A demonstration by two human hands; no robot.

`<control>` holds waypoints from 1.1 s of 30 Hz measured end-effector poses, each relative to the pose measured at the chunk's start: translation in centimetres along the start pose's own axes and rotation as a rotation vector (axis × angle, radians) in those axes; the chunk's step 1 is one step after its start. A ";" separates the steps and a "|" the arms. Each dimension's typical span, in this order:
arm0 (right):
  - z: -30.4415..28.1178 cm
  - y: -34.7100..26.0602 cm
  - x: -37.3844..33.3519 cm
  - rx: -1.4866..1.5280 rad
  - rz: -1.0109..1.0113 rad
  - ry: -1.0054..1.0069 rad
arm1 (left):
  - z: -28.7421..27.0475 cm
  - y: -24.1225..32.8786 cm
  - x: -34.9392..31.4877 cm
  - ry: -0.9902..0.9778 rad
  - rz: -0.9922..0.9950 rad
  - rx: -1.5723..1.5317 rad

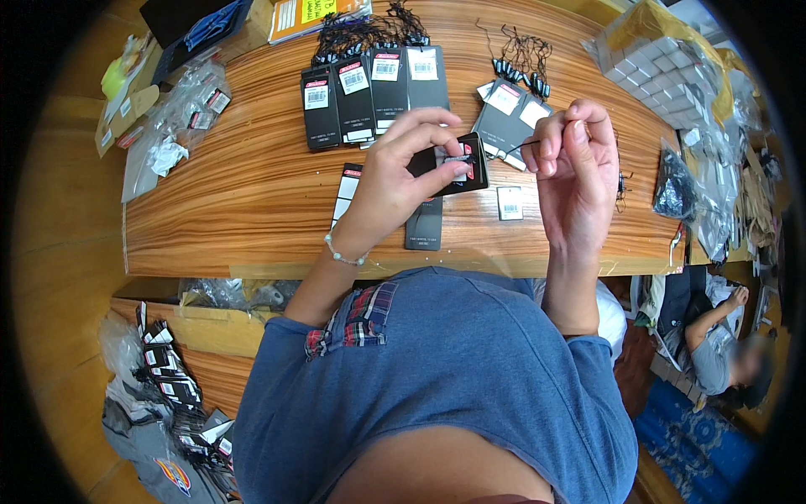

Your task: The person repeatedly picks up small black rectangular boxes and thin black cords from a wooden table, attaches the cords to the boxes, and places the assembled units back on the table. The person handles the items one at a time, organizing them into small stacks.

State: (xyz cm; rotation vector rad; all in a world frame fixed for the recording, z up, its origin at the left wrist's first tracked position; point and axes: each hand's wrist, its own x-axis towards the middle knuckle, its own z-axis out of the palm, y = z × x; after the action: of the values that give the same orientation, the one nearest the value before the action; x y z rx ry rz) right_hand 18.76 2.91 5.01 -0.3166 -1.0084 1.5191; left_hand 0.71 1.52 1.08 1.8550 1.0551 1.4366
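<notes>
My left hand (pixel 393 172) is closed on a black hang tag (pixel 480 172), its thumb and fingers pinching near the tag's top, where part of a black cord fitting shows. My right hand (pixel 581 172) pinches the thin black cord (pixel 514 149), which stretches across from the tag. Below lies a small white barcode card (pixel 510 204). Partly under my left hand are a dark tag (pixel 423 227) and a white-faced tag (pixel 342 197). Beyond the hands, overlapping rows of dark tags (pixel 321 124) lie with their black cords bunched at the far end.
Another group of strung tags (pixel 504 99) lies beyond my right hand. At far right sit a plastic-wrapped block of small white boxes (pixel 659 71) and a bag of black pieces (pixel 674 185). Plastic bags (pixel 180 126) lie at left. A person (pixel 722 344) is at lower right.
</notes>
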 end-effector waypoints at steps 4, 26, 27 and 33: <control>0.6 -0.2 -0.4 -0.390 0.125 0.021 | -0.9 0.8 0.5 0.050 0.097 0.198; 0.3 0.9 -0.9 -0.457 0.375 -0.053 | -0.8 1.5 0.7 -0.003 0.100 -0.066; 0.1 0.8 -0.8 -0.426 0.409 -0.071 | -1.0 1.4 0.7 -0.025 0.090 -0.078; -0.5 1.0 -0.6 -0.221 0.511 -0.189 | -1.8 1.2 1.1 -0.120 -0.064 -0.259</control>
State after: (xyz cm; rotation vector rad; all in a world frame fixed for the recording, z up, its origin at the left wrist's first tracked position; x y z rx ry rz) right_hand 18.59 2.70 3.73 -0.6326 -1.3166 1.9229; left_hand -0.64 1.74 3.08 1.6837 0.8204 1.3377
